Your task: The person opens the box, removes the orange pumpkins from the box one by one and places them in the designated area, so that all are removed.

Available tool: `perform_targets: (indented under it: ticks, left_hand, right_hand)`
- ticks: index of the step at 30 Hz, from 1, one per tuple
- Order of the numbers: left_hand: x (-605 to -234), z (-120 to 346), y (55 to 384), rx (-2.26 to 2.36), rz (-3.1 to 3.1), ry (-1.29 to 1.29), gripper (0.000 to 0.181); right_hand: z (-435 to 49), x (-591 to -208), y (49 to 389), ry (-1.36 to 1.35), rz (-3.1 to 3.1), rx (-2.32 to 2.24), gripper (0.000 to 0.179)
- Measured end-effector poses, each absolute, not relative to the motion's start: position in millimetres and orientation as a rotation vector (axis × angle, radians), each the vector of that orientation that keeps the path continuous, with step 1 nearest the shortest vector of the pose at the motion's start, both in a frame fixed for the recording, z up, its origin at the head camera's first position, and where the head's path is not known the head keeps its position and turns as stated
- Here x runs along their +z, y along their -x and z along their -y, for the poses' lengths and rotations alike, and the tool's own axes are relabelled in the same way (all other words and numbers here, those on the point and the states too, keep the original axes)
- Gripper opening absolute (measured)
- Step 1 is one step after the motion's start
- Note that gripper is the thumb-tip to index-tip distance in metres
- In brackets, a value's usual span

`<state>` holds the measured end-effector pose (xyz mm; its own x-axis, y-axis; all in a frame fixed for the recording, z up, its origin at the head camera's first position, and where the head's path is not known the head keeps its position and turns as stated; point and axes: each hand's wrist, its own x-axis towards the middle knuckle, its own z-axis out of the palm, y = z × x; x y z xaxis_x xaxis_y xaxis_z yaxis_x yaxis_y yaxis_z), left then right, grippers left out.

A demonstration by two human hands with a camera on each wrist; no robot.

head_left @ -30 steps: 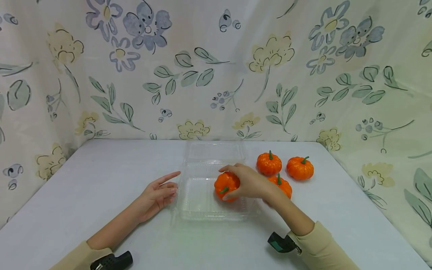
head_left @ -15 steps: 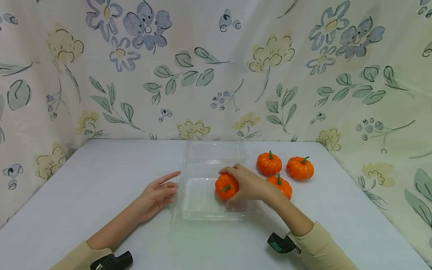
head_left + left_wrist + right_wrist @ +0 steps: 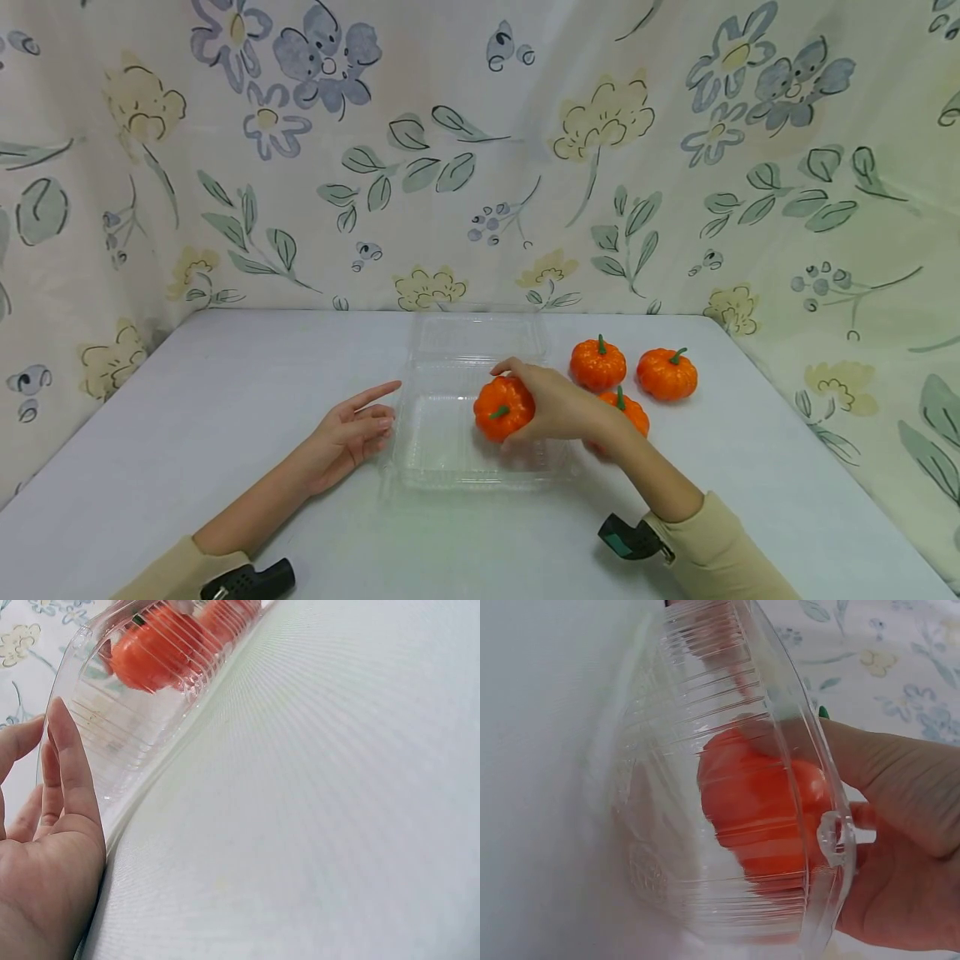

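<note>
My right hand (image 3: 553, 405) grips a small orange pumpkin (image 3: 501, 410) with a green stem, thumb at its near side and fingers round the far side. It holds the pumpkin within the right half of a clear plastic clamshell box (image 3: 435, 454), whose lid (image 3: 477, 335) lies open at the back. Through the box's ribbed wall, the right wrist view shows the same pumpkin (image 3: 761, 799). At the box's left side, my left hand (image 3: 347, 437) rests with fingers extended and relaxed. In the left wrist view its fingertips are right at the clear rim (image 3: 54, 712).
Three more orange pumpkins are on the white table (image 3: 247, 392) to the right of the box: one at the back (image 3: 597, 364), one further right (image 3: 667, 374), and one partly behind my right wrist (image 3: 632, 414). A flowered cloth (image 3: 480, 167) hangs behind the table.
The right hand has shifted its hold on the pumpkin, which has turned so its stem sits differently, and it is now slightly higher. The left hand and the box have stayed in place.
</note>
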<state>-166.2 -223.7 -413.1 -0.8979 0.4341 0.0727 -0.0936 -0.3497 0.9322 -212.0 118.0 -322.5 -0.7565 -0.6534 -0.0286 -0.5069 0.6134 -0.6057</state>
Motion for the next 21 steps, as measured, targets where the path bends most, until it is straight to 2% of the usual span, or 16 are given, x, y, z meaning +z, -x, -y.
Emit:
perform_targets:
  ticks: [21]
  left_hand:
    - [-412.0,224.1,165.7,2.300,-1.554,-0.453,0.052]
  right_hand:
    - [-123.3,-315.3,211.9,0.949,-2.588,-0.921,0.084]
